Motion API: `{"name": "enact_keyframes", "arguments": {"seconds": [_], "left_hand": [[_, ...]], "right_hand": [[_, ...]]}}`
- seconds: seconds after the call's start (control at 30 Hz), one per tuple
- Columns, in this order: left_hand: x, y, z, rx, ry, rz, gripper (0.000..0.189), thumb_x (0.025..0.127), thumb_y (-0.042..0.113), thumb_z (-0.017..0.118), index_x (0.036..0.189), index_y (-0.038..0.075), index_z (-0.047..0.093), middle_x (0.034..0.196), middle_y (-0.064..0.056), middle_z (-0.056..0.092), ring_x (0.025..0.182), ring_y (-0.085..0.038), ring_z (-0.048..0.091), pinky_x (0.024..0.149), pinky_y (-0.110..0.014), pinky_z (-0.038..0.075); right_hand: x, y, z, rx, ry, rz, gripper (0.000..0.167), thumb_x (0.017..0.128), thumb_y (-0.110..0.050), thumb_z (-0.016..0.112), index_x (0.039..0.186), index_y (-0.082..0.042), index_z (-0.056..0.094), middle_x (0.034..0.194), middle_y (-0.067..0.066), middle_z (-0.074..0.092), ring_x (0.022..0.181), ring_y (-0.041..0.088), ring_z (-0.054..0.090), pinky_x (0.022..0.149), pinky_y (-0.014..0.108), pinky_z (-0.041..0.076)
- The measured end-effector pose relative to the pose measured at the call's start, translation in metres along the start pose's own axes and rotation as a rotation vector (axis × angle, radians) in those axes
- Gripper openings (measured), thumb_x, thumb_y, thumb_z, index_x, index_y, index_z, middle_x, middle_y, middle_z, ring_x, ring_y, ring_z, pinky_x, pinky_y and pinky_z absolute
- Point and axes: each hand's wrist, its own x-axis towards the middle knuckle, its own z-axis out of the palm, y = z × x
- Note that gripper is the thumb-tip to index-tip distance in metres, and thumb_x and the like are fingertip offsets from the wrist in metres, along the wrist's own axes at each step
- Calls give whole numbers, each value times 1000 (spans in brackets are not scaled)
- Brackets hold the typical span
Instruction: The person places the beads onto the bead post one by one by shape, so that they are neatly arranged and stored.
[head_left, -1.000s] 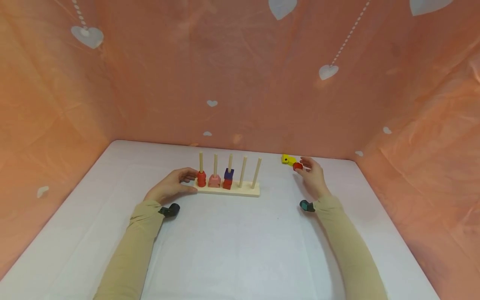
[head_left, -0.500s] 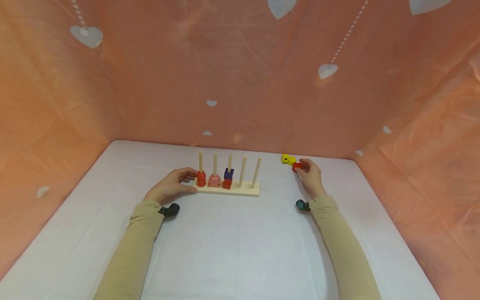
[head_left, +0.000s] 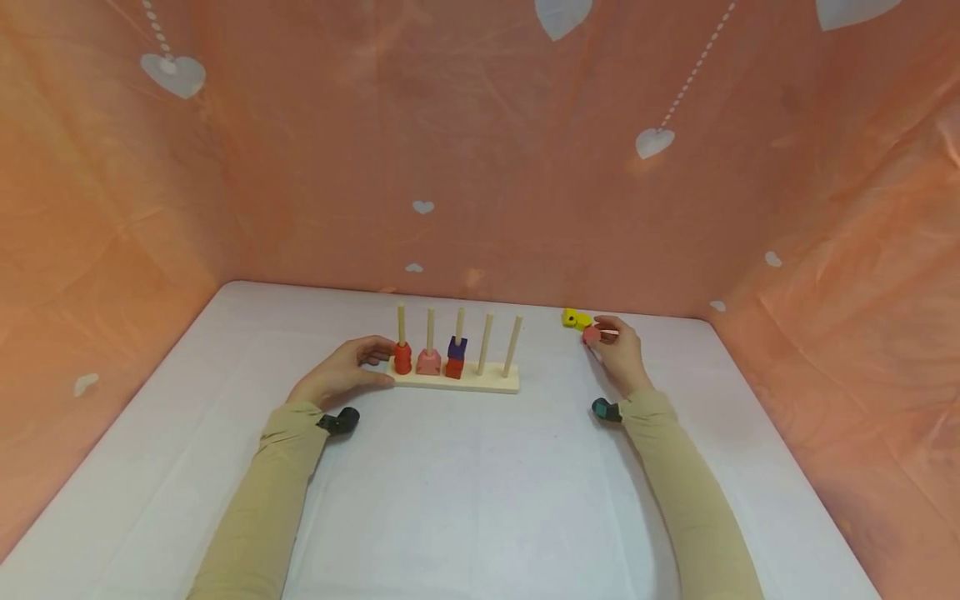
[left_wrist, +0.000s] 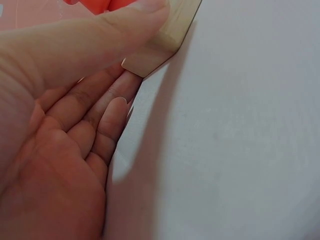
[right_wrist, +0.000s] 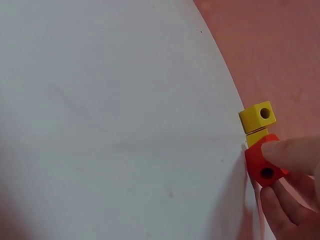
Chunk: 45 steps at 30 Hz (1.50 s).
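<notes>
My left hand [head_left: 347, 367] holds the left end of a wooden peg board [head_left: 487, 385], the thumb at its front corner in the left wrist view. Five pegs would be a count, so: several upright pegs rise from it. A red bead [head_left: 402, 358] sits on the leftmost peg, a pink flared block [head_left: 429, 363] on the one beside it. The middle peg carries a purple block [head_left: 457, 348] over a red block [head_left: 455, 368]. At the back right, my right hand [head_left: 621, 350] pinches a red bead with a hole [right_wrist: 256, 162] between thumb and fingers.
Two yellow blocks [head_left: 577, 320] lie close beside the right hand, near the back edge of the white table [head_left: 480, 500]. One yellow block [right_wrist: 255, 119] shows a round hole. A peach cloth with hearts [head_left: 480, 167] hangs behind the table.
The right hand has shifted slightly left, and the red bead in its fingers has turned, now showing a lighter face. The left hand and the peg board have stayed put.
</notes>
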Motion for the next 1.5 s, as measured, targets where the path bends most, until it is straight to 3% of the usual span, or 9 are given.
{"name": "enact_keyframes", "arguments": {"seconds": [0.5, 0.8, 0.87, 1.03, 1.13, 1.3, 1.5], "left_hand": [[1, -3, 2, 1, 7, 0, 61, 77, 16, 81, 130, 8, 52, 129, -12, 51, 117, -31, 45, 103, -48, 34], [2, -3, 1, 4, 2, 11, 61, 79, 13, 79, 132, 8, 51, 131, -13, 51, 118, -31, 44, 103, -50, 34], [2, -3, 1, -2, 3, 12, 61, 79, 12, 79, 133, 8, 50, 131, -13, 50, 119, -32, 44, 103, -51, 34], [2, -4, 0, 4, 4, 10, 62, 78, 13, 80, 132, 7, 51, 130, -12, 51, 119, -31, 44, 103, -50, 34], [2, -5, 0, 0, 4, 6, 63, 77, 14, 81, 132, 6, 51, 129, -12, 52, 119, -31, 45, 103, -49, 34], [2, -5, 1, 3, 9, 7, 63, 75, 15, 82, 130, 7, 52, 128, -11, 53, 118, -30, 46, 102, -47, 35], [1, -1, 1, 0, 4, 21, 62, 76, 12, 81, 130, 6, 52, 128, -12, 53, 118, -31, 46, 102, -48, 35]], "right_hand": [[-2, -1, -4, -39, -73, 65, 40, 89, -1, 65, 128, 0, 56, 128, 19, 52, 112, 33, 51, 96, 41, 45], [-11, -10, -3, 9, -102, 36, 38, 89, -3, 66, 126, 1, 55, 125, 18, 54, 112, 32, 54, 93, 37, 47], [-13, -14, -2, 24, -107, 14, 38, 89, -4, 67, 125, 0, 54, 125, 18, 54, 113, 32, 54, 93, 37, 47], [-16, -30, 2, 34, -85, -141, 36, 86, 1, 68, 120, 5, 55, 119, 22, 58, 110, 33, 57, 89, 29, 49], [-17, -42, 6, 108, -64, -212, 36, 85, 4, 68, 118, 9, 54, 117, 24, 58, 107, 32, 58, 85, 22, 49], [-26, -73, 15, 277, -49, -265, 40, 85, 3, 69, 121, 9, 53, 119, 24, 57, 103, 26, 59, 82, 21, 50], [-38, -111, 27, 329, -54, -339, 43, 87, -1, 68, 127, 3, 55, 121, 18, 59, 105, 23, 60, 86, 24, 49]]}}
